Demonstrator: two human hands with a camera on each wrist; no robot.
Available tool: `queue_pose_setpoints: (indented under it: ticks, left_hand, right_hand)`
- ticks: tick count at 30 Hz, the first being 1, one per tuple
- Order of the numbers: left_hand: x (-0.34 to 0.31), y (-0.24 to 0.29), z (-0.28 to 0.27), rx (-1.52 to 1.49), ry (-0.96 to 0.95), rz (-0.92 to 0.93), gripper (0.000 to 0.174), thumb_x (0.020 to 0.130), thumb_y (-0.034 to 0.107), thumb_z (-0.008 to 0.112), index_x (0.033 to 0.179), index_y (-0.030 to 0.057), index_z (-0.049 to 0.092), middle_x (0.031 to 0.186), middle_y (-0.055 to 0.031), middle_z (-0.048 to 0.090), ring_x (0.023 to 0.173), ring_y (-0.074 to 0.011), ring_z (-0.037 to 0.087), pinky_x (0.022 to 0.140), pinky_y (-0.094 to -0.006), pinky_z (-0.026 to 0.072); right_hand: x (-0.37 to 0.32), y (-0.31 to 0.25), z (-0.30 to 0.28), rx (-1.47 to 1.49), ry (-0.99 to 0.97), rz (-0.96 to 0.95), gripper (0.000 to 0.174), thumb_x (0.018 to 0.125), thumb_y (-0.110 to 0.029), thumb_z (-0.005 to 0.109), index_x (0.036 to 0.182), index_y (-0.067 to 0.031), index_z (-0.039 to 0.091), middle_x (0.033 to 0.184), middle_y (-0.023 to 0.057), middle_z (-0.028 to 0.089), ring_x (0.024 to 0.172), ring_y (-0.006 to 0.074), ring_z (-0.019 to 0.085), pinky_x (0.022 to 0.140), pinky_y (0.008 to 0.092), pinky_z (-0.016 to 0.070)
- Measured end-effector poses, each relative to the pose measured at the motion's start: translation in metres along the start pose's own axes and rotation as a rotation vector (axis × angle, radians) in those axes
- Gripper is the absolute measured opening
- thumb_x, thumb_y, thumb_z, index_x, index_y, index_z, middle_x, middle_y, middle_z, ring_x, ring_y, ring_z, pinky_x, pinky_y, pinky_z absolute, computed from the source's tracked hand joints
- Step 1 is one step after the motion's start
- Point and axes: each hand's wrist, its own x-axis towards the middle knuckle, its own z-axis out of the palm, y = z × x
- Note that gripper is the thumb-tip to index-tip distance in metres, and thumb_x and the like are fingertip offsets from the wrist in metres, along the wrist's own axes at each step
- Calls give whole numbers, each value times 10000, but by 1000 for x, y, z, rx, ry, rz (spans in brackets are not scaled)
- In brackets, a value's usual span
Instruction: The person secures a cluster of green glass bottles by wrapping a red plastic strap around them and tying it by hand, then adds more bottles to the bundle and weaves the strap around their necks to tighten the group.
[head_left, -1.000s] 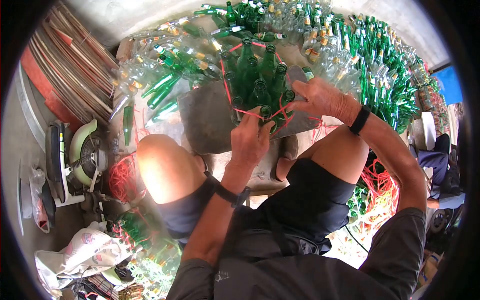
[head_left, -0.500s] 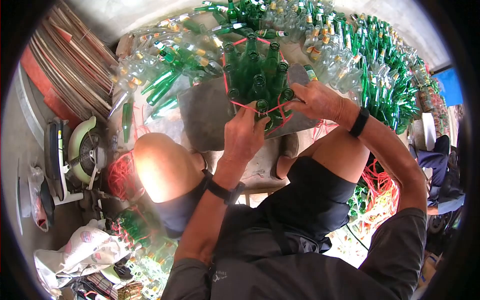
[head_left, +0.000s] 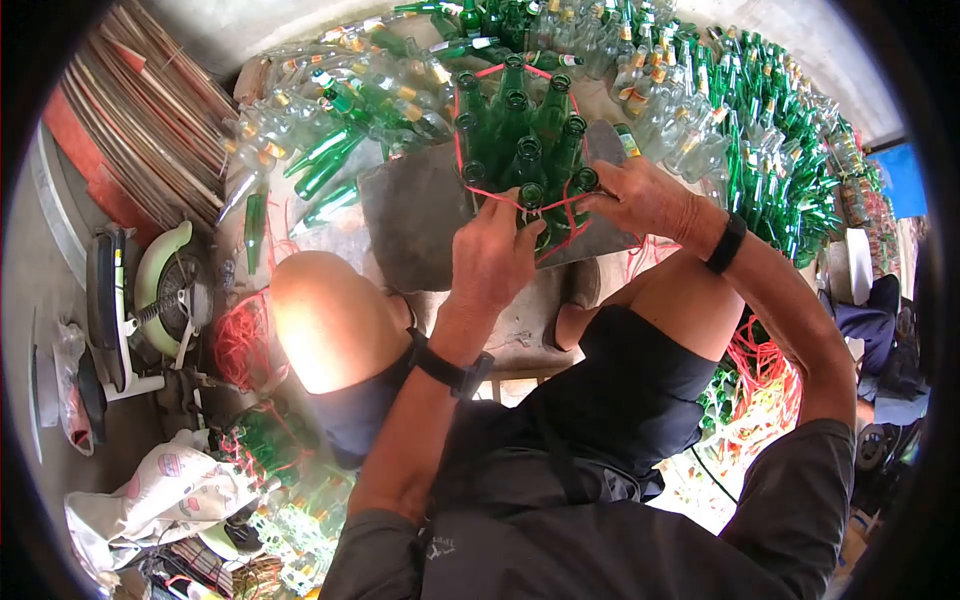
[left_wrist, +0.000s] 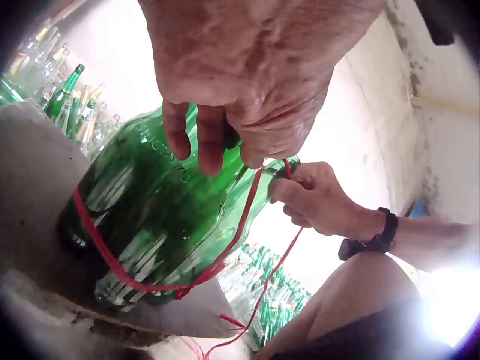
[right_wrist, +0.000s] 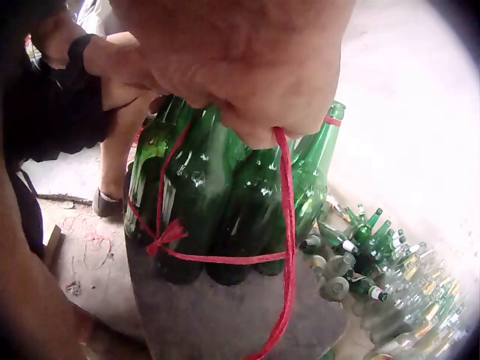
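Pinching left hand (head_left: 492, 260): thumb and fingers bent in on red twine (right_wrist: 289, 195) at a near bottle neck (head_left: 531, 193); whether they also grip the glass I cannot tell.
Right hand (head_left: 645, 200): fingers curled closed on the twine, at the bundle's right side.
Bottle bundle (head_left: 528, 157): upright green bottles ringed by twine, standing on a grey board (head_left: 405, 225).
Board edges: bare surface widest left of the bundle; near edge faces the knees (head_left: 315, 310).
Open room: ground (head_left: 515, 325) shows between the knees.
Obstacles: toppled bottles (head_left: 328, 165) beyond the left side, crowded bottles (head_left: 680, 120) at far right, a loose strand trailing below the right hand.
Far left: rods (head_left: 140, 130) and a wheel (head_left: 180, 300), well apart.
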Motion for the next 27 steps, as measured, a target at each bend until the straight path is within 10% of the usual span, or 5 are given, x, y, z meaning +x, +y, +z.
queue_pose_setpoints:
  ticks: [27]
  left_hand:
    - [-15, 33, -5, -85, 182, -364, 248, 836, 96, 773, 1064, 12, 720, 925, -161, 720, 711, -265, 694, 643, -369, 542]
  right_hand:
    - [3, -9, -1, -40, -50, 74, 364, 877, -305, 755, 847, 11, 576, 645, 232, 592, 657, 465, 627, 593, 541, 499]
